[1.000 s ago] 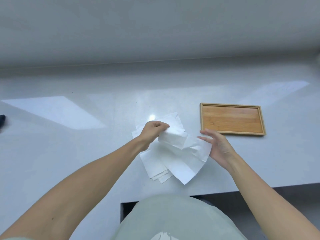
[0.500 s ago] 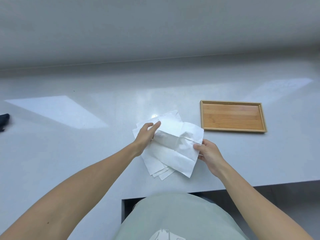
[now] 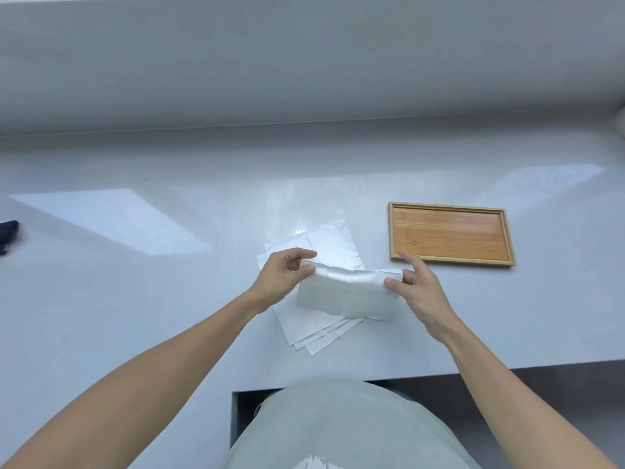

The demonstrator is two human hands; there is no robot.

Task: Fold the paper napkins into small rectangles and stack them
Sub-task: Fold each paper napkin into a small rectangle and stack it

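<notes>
at the far left edge, about nine o'clock, a dark object (image 3: 7, 235) lies on the pale counter (image 3: 135, 299), well apart from the work. moving right, the left hand (image 3: 282, 277) pinches the left end of a folded napkin (image 3: 348, 294) between thumb and fingers, lifted just above the loose pile of napkins (image 3: 314, 328) that sits fanned out at the centre of the counter. the folded napkin's long axis runs from nine to three o'clock, a strip spanning hand to hand, its folded edge toward twelve and its loose edges hanging toward six. the right hand (image 3: 421, 292) grips the right end with thumb and a lower finger, index finger raised free. both hands sit equally near, one at each short end, so the next fold likely brings one end across to the other. at two o'clock from the right hand, a wooden tray (image 3: 392, 231) rests empty, nearer that hand.
</notes>
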